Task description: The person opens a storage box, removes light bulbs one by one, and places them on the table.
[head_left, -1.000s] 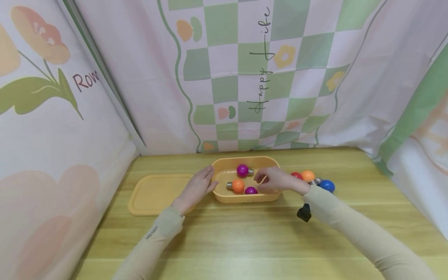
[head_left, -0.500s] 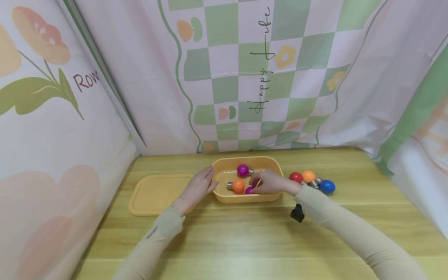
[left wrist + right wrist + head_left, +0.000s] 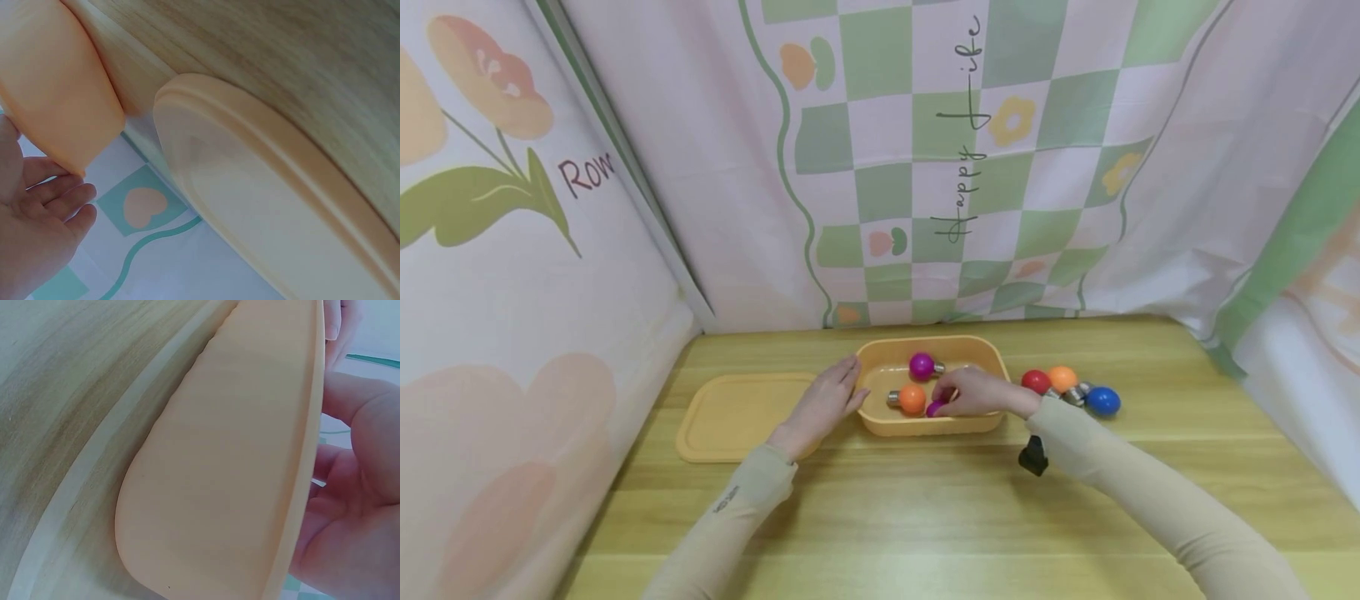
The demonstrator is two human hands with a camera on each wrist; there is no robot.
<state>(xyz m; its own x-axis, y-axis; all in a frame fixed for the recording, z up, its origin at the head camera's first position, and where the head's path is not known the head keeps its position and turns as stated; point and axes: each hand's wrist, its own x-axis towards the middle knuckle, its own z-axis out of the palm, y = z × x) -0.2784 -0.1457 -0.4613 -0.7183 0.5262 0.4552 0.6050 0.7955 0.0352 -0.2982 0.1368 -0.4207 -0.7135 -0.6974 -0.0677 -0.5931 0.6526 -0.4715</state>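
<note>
An orange-yellow plastic box stands on the table with light bulbs inside. My left hand rests against its left end, fingers extended along the rim; the left wrist view shows those fingertips at the box's edge. My right hand reaches into the box's right half and pinches a purple light bulb by the near wall, covering most of it. In the right wrist view the box wall hides that hand's fingertips. Another purple bulb and an orange bulb lie on the box floor.
Right of the box lie a red bulb, an orange bulb and a blue bulb, close together. The matching lid lies flat to the left, partly under my left forearm. A patterned curtain hangs behind the table.
My right hand has moved left and down inside the box, onto the purple bulb near the front wall. The red bulb outside has come into fuller view. My left hand has stayed put.
</note>
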